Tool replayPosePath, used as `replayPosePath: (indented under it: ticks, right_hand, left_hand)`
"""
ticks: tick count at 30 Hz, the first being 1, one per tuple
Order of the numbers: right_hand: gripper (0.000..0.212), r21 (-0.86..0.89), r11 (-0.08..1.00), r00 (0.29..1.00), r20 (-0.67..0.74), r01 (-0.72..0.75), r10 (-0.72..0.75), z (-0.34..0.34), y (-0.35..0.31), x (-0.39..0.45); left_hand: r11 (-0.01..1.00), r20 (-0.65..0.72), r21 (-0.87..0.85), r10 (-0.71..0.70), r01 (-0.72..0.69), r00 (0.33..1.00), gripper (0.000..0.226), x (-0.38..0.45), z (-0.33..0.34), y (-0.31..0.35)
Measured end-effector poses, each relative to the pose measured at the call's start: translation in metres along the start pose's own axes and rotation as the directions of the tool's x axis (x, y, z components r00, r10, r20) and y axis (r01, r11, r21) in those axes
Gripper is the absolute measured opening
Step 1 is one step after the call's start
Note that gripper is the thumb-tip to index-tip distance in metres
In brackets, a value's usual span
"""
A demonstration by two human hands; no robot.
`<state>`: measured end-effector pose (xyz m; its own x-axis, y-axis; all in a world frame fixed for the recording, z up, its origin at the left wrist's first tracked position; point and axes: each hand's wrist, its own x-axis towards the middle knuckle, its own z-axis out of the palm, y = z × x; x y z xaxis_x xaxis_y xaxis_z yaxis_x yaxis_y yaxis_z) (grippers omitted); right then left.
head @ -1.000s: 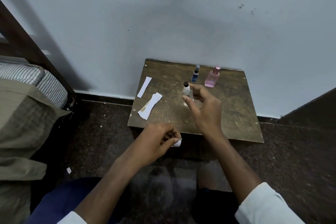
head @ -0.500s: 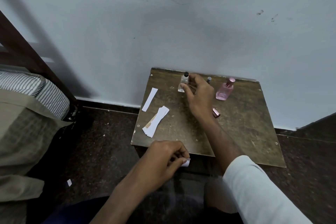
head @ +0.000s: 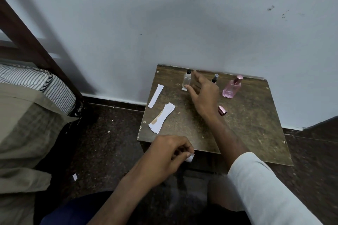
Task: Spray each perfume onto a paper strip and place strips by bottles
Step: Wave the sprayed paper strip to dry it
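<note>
Clear bottle [head: 187, 82] — no legible label | right grip [head: 203, 93] spread beside it | left grip [head: 169, 153] pinching paper strip [head: 189, 157]

Most of the dark spray bottle [head: 215, 78] is hidden behind the right hand [head: 203, 95]. The paper strip [head: 189, 157] is mostly covered by the left hand [head: 167, 157].

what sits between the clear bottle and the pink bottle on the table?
Head view: the right hand beside the clear bottle, then a dark-capped bottle before the pink bottle.

Clear bottle [head: 187, 82], dark bottle [head: 215, 78], pink bottle [head: 230, 88] upright; strip [head: 156, 95] flat.
</note>
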<state>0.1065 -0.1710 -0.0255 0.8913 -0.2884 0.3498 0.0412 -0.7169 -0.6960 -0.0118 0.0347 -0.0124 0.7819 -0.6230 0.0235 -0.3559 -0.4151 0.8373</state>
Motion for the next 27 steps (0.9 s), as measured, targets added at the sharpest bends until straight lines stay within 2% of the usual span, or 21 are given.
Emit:
replayPosePath:
  ticks: [2, 5, 6, 7, 10, 13, 18, 27]
  right_hand:
    - [0.054, -0.007, 1.000, 1.000, -0.019, 0.013, -0.013, -0.014, -0.007, -0.016]
    - [0.024, 0.054, 0.995, 0.995, -0.050, 0.085, -0.082, -0.041, -0.024, -0.054]
    - [0.011, 0.042, 0.993, 0.994, -0.014, 0.106, -0.106, -0.051, -0.030, -0.068]
    - [0.008, 0.026, 0.993, 0.992, 0.049, 0.117, -0.118, -0.061, -0.037, -0.081]
    - [0.026, 0.002, 0.995, 0.962, 0.256, 0.098, -0.095, -0.084, -0.055, -0.116]
    - [0.013, 0.049, 0.999, 0.918, 0.396, 0.008, -0.027, -0.100, -0.064, -0.146]
    - [0.012, 0.062, 0.995, 0.934, 0.354, -0.076, 0.049, -0.115, -0.071, -0.174]
    - [0.004, 0.174, 0.949, 0.883, 0.440, -0.262, 0.163, -0.118, -0.049, -0.183]
  left_hand:
    - [1.000, -0.022, -0.016, 0.010, -0.010, 1.000, 0.015, -0.001, -0.002, 0.001]
    - [0.999, -0.083, -0.045, -0.002, -0.002, 0.997, 0.016, -0.002, -0.004, 0.000]
    - [0.997, -0.109, -0.070, -0.025, 0.018, 0.994, 0.018, -0.003, -0.005, -0.001]
    - [0.994, -0.138, -0.103, -0.052, 0.038, 0.989, 0.022, -0.003, -0.005, -0.001]
    - [0.986, -0.243, -0.160, -0.080, 0.041, 0.967, 0.039, -0.006, -0.007, 0.000]
    - [0.989, -0.289, -0.149, -0.041, -0.003, 0.956, 0.046, -0.009, -0.008, 0.001]
    - [0.986, -0.191, -0.149, 0.042, -0.072, 0.981, 0.050, -0.015, -0.006, 0.005]
    - [0.998, 0.006, -0.058, 0.020, -0.020, 1.000, 0.044, -0.023, -0.001, 0.000]
